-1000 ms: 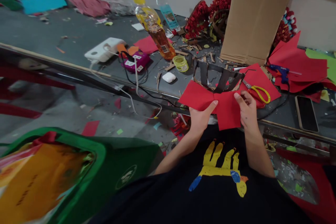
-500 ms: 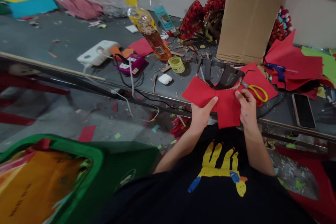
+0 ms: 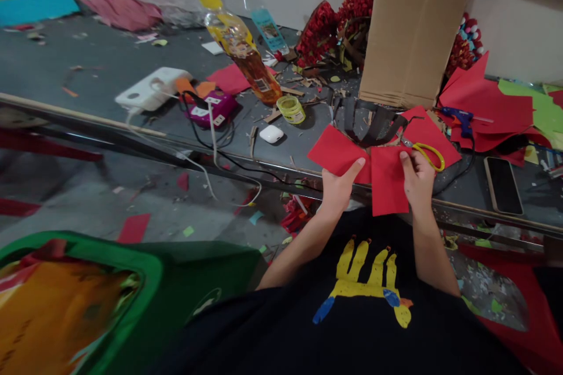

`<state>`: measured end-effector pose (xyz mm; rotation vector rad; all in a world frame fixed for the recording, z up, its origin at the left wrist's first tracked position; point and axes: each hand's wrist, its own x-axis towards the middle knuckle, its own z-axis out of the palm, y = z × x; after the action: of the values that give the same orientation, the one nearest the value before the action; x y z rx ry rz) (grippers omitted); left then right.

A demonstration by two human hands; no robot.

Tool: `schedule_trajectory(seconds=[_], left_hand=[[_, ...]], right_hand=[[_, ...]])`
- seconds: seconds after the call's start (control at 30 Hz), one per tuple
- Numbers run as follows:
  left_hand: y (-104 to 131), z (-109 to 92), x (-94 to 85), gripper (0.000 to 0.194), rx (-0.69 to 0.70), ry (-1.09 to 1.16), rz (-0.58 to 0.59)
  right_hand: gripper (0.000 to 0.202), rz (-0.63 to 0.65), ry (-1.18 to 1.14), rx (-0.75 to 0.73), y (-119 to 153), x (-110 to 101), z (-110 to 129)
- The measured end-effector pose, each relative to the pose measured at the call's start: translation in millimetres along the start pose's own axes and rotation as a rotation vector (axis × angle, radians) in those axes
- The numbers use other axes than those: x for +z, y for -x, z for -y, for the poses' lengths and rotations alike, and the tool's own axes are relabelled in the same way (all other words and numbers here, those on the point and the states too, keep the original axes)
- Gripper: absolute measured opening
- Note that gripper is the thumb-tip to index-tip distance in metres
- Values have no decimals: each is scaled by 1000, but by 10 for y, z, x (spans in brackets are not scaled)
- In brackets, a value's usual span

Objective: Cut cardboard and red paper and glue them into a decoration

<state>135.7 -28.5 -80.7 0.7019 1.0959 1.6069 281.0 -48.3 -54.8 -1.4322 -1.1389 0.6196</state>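
Over the table's front edge, my left hand (image 3: 338, 187) pinches a red paper piece (image 3: 336, 151), thumb on top. My right hand (image 3: 417, 179) is closed on the edge of a second red paper piece (image 3: 389, 184), which hangs down toward my shirt. A narrow gap shows between the two pieces. Just behind them lie dark strips (image 3: 369, 123) in a curved shape, partly covered by the paper. Yellow-handled scissors (image 3: 428, 155) rest beside my right hand, on a larger red sheet (image 3: 433, 135).
A blue glue gun (image 3: 461, 120) and a phone (image 3: 504, 186) lie to the right. Cardboard (image 3: 409, 29) stands behind. Left are a small jar (image 3: 291, 109), a white earbud case (image 3: 271, 134), a drink bottle (image 3: 241, 47) and a power strip (image 3: 152, 89) with cables. A green bin (image 3: 189, 275) stands lower left.
The two red paper pieces, which met edge to edge before, have come slightly apart. My right hand has shifted a little to the right, and the view has turned slightly.
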Motion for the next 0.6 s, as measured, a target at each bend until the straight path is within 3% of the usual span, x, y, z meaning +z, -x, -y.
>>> schedule_trajectory(seconds=[0.13,0.23,0.4,0.6], left_hand=[[-40,1,-4,51,-4,17,-60],[-50,10,-4,57,11,43,-85],[-19,66,-18,56,13,76,-41],[-31,206,-106,54,-110,42,-17]], right_hand=[[41,-137,35,-55,-110,-175,-77],[42,-158,20,-44,-123,-254,-117],[40,-39,-55,41,27,-148,-103],[35,100,-88,100,139,36,-93]])
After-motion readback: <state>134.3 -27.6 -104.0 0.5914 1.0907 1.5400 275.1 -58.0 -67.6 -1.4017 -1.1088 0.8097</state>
